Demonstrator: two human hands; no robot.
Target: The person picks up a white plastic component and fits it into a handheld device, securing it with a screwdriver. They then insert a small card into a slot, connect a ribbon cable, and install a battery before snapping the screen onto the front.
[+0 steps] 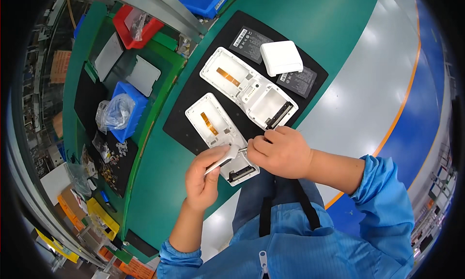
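Two bare hands at work over a white plastic shell on a black mat.

Left hand (206, 175) curled around a thin white tool (224, 161), gripping it with its tip laid against the near white shell (216, 128), close to that shell's lower end. Right hand (281, 150) clenched, fingers pinching a small part at the same spot, too small to make out. Near shell lying open side up on the black mat (189, 97), an orange strip inside. Second white shell (247, 87) just beyond, also open. White square box (281, 57) and two dark labelled slabs (249, 39) at the mat's far end. Blue bin (127, 111) holding a clear bag off to the left on the green bench (315, 17).
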